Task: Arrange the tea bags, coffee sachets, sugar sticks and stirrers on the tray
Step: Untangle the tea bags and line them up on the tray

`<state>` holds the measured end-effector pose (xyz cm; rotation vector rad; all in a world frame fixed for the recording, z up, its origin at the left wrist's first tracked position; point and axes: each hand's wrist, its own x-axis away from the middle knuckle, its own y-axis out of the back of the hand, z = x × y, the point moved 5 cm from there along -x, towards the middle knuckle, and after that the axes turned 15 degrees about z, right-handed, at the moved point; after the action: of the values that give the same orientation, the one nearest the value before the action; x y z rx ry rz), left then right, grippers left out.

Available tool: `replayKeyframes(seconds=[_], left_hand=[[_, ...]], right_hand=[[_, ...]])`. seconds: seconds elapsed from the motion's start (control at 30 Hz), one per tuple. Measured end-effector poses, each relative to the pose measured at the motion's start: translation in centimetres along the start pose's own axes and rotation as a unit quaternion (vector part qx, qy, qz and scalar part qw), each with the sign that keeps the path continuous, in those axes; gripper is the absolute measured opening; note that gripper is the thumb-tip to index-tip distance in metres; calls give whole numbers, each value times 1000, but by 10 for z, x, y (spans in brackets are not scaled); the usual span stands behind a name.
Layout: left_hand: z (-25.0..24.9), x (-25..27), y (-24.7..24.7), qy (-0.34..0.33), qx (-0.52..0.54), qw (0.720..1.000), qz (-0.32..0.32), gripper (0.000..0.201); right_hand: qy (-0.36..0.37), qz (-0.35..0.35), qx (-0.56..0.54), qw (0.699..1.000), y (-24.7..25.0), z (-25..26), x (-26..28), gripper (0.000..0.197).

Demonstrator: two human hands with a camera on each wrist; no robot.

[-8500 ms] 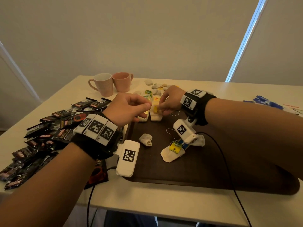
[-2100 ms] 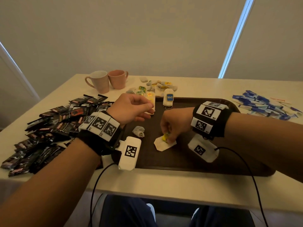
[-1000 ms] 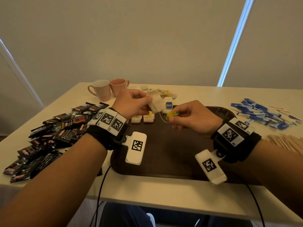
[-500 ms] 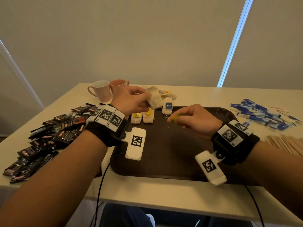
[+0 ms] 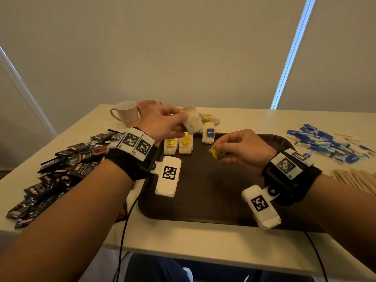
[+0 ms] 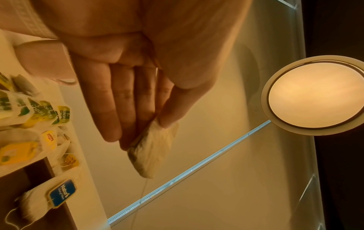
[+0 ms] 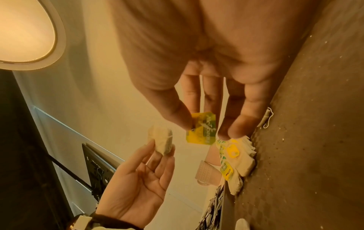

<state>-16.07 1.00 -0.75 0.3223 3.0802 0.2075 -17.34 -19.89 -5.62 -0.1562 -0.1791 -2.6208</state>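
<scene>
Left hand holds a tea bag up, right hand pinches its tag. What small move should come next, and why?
Probably lower the tea bag onto the tray in the gap between the two yellow-tag bags and the blue-tag bag. The left hand holds it in the air, the right hand pinches its tag, and the string looks untangled.

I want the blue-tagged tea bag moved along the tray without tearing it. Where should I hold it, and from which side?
Pinch the blue-tagged tea bag by its paper body's long side edges, coming from above: it lies flat on the tray, tag upward, its loose string trailing.
</scene>
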Motion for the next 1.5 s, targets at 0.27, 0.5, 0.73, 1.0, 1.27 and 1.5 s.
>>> replayKeyframes(seconds=[0.27,0.5,0.73,1.0,1.27,1.5], left_hand=[[-5,0,2,-5,8,1000,2,7],[-15,3,1,-12,-2,1000,7,11],[-15,6,1,-10,-18,1000,16,13],[-19,9,2,-18,-28,999,13,14],[-19,9,6,-7,-9,1000,-2,14],[-23,10,3,-14,6,1000,18,10]], right_hand=[[3,26,58,998,-1,1,1,9],[-21,111,116,987,-13,3,-1,16],[-18,119,138,983,-16,2,-5,17],[17,93,173,980,-13,4,-5,11],[5,138,102,985,-18,3,2,16],[-18,108,121,987,-10,-1,-6,17]])
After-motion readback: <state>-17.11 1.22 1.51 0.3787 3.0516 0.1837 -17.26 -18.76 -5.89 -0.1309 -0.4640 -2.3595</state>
